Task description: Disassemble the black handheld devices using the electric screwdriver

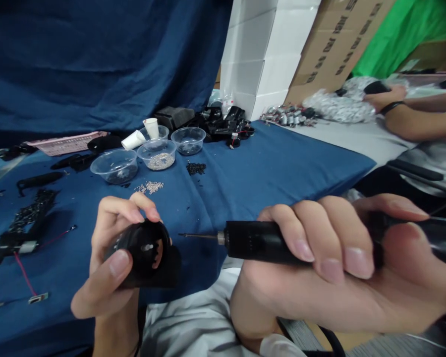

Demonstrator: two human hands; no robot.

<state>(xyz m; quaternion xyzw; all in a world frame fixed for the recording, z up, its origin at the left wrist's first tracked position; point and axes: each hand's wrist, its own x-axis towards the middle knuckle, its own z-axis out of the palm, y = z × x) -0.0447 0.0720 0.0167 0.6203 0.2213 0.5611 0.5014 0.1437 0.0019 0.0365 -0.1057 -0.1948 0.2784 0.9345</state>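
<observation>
Matt black plastic rotary tool (262,242), shiny metal chuck (221,238), smooth black plastic housing (141,253), clear glossy plastic bowls (156,154), white paper cup (152,128), creased blue cloth (245,168), matt brown cardboard carton (334,44)

Your rotary tool (263,242) reads matte black, its collet (221,238) silver. Your round housing (141,253) is black. The cloth (267,168) beneath is plain navy blue, the loose small parts (149,187) silver, the wire (25,273) red. Your backdrop (397,39) is bright green, the stacked foam blocks (260,64) white.
</observation>
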